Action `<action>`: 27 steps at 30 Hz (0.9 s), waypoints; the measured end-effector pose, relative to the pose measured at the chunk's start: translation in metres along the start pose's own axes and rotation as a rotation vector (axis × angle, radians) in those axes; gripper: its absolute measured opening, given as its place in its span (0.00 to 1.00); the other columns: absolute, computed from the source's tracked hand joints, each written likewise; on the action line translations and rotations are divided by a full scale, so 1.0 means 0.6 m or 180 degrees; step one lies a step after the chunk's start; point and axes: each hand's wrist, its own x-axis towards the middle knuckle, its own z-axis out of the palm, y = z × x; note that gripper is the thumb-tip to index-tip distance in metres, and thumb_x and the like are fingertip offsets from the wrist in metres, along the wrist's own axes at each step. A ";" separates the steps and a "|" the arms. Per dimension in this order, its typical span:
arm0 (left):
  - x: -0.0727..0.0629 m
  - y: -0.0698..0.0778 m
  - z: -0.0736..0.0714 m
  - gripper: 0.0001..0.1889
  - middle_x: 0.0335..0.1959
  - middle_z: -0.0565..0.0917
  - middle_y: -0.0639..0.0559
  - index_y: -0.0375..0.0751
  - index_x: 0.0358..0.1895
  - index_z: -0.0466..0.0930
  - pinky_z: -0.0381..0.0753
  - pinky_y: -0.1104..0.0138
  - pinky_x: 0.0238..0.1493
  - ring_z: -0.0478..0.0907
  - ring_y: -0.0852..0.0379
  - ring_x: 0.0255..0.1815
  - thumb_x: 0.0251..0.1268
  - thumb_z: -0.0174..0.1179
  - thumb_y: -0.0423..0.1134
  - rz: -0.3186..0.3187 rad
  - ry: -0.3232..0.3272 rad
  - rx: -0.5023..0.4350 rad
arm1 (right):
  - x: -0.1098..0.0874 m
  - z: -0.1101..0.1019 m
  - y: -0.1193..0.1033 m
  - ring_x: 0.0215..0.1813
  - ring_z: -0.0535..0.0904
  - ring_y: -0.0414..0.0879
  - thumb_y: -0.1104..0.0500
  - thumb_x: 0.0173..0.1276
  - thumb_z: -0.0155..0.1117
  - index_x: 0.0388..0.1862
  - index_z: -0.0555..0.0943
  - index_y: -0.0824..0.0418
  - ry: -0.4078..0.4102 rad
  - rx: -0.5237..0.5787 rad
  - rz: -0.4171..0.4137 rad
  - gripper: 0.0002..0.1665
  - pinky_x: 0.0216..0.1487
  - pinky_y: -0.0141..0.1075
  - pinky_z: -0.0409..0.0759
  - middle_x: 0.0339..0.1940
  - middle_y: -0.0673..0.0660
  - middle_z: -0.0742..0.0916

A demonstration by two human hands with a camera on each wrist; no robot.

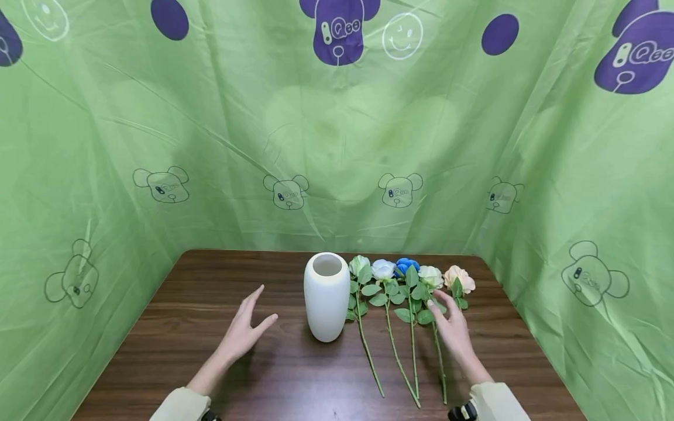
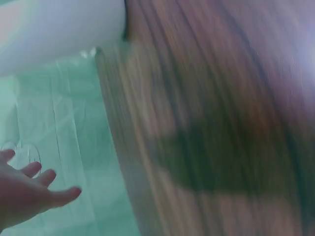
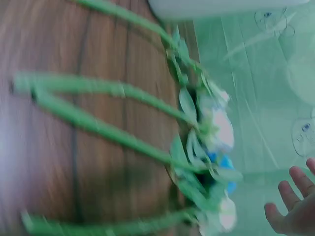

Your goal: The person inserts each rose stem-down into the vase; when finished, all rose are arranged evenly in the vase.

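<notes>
Green cloth (image 1: 221,225) is hanging behind and beside the tabletop (image 1: 210,295), and its print is carrying the lettering "Qee": it is showing in white on the purple bear (image 1: 339,47) high above the back edge and on a second purple bear (image 1: 639,61) at the right. Small outlined bears (image 1: 288,195) lower down are bearing faint lettering, mostly too small to read.

The left hand (image 1: 239,336) is hovering left of the vase, its thumb standing well away from the fingers, spread and holding nothing. The right hand (image 1: 456,333) is also spreading its fingers and thumb, gripping nothing; it is reaching over the flowers, and whether a fingertip is touching a leaf I cannot tell.

The white vase (image 1: 326,307) is standing upright about midway between the tabletop's left and right edges. Between it and the right edge, five flowers are lying with heads toward the back edge: a greenish-white rose (image 1: 360,266), a pale blue rose (image 1: 383,269), a deep blue rose (image 1: 405,266), a cream rose (image 1: 432,276) and a peach rose (image 1: 460,279). Four bare stems are pointing toward the front edge.
</notes>
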 end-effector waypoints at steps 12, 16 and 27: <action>-0.005 0.062 0.063 0.38 0.64 0.55 0.36 0.50 0.67 0.44 0.67 0.48 0.48 0.59 0.39 0.59 0.58 0.58 0.45 -0.1083 -0.0593 -0.2189 | -0.018 0.128 0.129 0.41 0.78 0.46 0.50 0.60 0.59 0.55 0.69 0.63 -0.0465 0.1547 0.0768 0.28 0.35 0.37 0.76 0.43 0.56 0.81; 0.004 0.077 0.070 0.41 0.64 0.51 0.32 0.48 0.68 0.40 0.70 0.48 0.45 0.56 0.35 0.60 0.57 0.58 0.46 -0.1261 -0.0729 -0.2443 | -0.036 0.147 0.078 0.38 0.79 0.48 0.49 0.58 0.61 0.56 0.66 0.69 -0.0699 0.1498 0.1152 0.33 0.35 0.37 0.77 0.42 0.60 0.81; 0.024 0.107 0.084 0.44 0.62 0.50 0.29 0.47 0.67 0.39 0.73 0.46 0.38 0.57 0.30 0.57 0.53 0.62 0.44 -0.1504 -0.0771 -0.2679 | -0.045 0.197 0.012 0.26 0.76 0.48 0.61 0.57 0.61 0.49 0.70 0.74 -0.0989 0.0986 0.1141 0.24 0.21 0.38 0.74 0.33 0.61 0.83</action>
